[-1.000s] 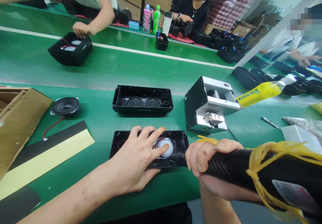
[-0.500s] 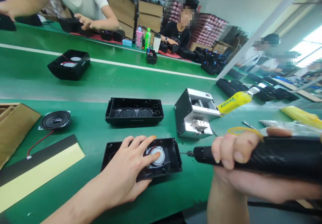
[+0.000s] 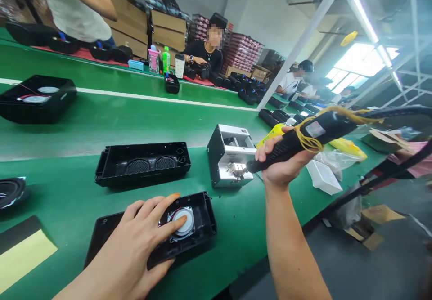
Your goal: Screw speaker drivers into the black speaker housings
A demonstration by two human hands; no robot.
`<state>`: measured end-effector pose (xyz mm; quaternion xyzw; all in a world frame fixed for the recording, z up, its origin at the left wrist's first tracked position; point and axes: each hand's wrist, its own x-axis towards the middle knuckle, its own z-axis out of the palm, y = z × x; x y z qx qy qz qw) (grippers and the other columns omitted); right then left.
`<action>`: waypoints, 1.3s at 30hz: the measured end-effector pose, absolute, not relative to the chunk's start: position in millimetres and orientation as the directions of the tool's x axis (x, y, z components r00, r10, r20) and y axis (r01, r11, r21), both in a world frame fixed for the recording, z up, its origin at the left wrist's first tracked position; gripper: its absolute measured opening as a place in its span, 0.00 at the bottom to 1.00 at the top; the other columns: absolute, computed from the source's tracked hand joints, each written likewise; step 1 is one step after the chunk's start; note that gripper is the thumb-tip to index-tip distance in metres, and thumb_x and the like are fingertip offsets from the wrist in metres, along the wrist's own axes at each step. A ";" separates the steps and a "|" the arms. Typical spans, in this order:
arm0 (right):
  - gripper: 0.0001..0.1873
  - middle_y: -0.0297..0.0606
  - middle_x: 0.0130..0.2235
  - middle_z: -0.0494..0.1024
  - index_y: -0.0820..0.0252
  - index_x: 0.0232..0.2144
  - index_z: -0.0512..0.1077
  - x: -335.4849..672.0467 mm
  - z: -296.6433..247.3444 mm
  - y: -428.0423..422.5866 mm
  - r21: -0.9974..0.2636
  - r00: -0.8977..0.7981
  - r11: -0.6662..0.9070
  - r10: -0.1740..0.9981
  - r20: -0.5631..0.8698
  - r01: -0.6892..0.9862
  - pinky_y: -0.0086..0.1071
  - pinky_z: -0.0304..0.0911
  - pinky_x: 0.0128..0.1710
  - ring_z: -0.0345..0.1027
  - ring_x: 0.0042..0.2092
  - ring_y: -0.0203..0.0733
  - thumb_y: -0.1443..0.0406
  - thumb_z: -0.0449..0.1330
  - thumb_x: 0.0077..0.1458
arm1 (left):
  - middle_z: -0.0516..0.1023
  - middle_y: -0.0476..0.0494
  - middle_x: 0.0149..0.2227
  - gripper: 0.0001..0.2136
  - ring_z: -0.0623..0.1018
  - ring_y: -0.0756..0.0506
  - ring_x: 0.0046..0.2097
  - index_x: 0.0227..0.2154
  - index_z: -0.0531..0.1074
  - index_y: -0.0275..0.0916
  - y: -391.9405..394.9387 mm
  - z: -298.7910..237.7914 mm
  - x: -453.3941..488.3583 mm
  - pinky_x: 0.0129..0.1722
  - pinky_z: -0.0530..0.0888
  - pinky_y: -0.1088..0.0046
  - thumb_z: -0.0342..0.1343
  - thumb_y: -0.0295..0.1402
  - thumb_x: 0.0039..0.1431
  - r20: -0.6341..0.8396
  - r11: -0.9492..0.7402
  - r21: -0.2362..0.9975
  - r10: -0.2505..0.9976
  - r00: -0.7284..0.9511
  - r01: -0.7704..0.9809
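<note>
My left hand (image 3: 148, 237) lies across a black speaker housing (image 3: 202, 237), steadying it. Its thumb is on the near wall, and a fingertip touches the pale round back of a speaker (image 3: 186, 229) inside. Part of the housing is hidden under the hand. My right hand (image 3: 281, 163) is wrapped round a black electric screwdriver (image 3: 297, 136) with a yellow band on it. The screwdriver's front end is at the silver screw feeder (image 3: 221, 149); its bit is hard to make out there. Behind the left hand stands another black housing (image 3: 143, 181) with two round grilles.
A loose speaker (image 3: 13, 192) and a yellow-and-black strip (image 3: 27, 250) lie at the left. One more housing (image 3: 40, 100) sits further back. A white box (image 3: 324, 176) and a yellow bottle (image 3: 270, 134) are to the right. Co-workers sit across the bench.
My right hand has carried the screwdriver from beside the housing up to the screw feeder, tilting it. My left hand stays on the housing. The view has swung right.
</note>
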<state>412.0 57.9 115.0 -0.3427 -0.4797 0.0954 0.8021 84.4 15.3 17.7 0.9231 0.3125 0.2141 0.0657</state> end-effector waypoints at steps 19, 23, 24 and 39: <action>0.39 0.25 0.21 0.66 0.58 0.46 0.75 413.8 109.1 50.9 -0.682 0.473 0.720 0.561 0.679 0.126 0.25 0.55 0.14 0.56 0.16 0.32 0.30 0.55 0.59 | 0.67 0.48 0.73 0.30 0.74 0.33 0.63 0.60 0.75 0.58 15.6 20.7 83.9 0.61 0.70 0.49 0.65 0.28 0.53 0.365 -0.796 0.252 0.605 0.707 0.551; 0.39 0.25 0.21 0.66 0.57 0.45 0.75 413.7 114.4 47.4 -0.671 0.482 0.728 0.541 0.689 0.142 0.25 0.56 0.14 0.56 0.15 0.32 0.30 0.56 0.58 | 0.67 0.48 0.73 0.30 0.73 0.33 0.64 0.60 0.75 0.58 15.9 20.7 83.9 0.61 0.71 0.49 0.65 0.29 0.53 0.371 -0.799 0.243 0.600 0.708 0.550; 0.38 0.25 0.21 0.66 0.56 0.44 0.75 413.5 115.5 47.9 -0.666 0.482 0.733 0.537 0.693 0.142 0.25 0.56 0.14 0.56 0.15 0.32 0.30 0.55 0.59 | 0.67 0.48 0.73 0.30 0.73 0.33 0.64 0.60 0.75 0.58 15.9 20.5 84.0 0.61 0.71 0.49 0.65 0.29 0.53 0.369 -0.799 0.244 0.600 0.710 0.549; 0.34 0.25 0.22 0.68 0.56 0.45 0.73 419.1 107.8 52.8 -0.639 0.474 0.762 0.527 0.705 0.104 0.25 0.57 0.14 0.58 0.16 0.33 0.33 0.56 0.62 | 0.67 0.48 0.73 0.29 0.72 0.34 0.64 0.59 0.75 0.57 15.6 21.0 84.0 0.61 0.70 0.49 0.64 0.28 0.54 0.377 -0.801 0.258 0.598 0.707 0.540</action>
